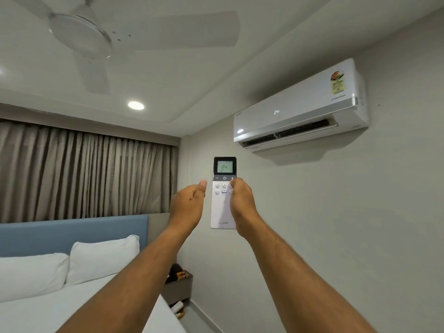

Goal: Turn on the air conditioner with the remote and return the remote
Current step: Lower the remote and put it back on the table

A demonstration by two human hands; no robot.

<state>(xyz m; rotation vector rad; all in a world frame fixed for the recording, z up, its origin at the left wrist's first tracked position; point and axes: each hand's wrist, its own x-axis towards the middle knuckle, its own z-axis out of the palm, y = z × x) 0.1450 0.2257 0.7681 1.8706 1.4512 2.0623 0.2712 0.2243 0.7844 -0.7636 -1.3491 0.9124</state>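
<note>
Both hands, left (189, 205) and right (241, 200), clasp the remote (223, 188). AC (300, 109) reads 24, louvre open: seemingly on. Next: return remote.

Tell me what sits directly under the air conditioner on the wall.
Under the air conditioner only its shadow on bare wall shows. Lower left, the remote is held up by both hands; the wall behind it is covered.

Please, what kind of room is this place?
Most likely a bedroom, perhaps a hotel room. A bed with white pillows and a blue headboard stands below curtains, and an air conditioner hangs on the wall.
</note>
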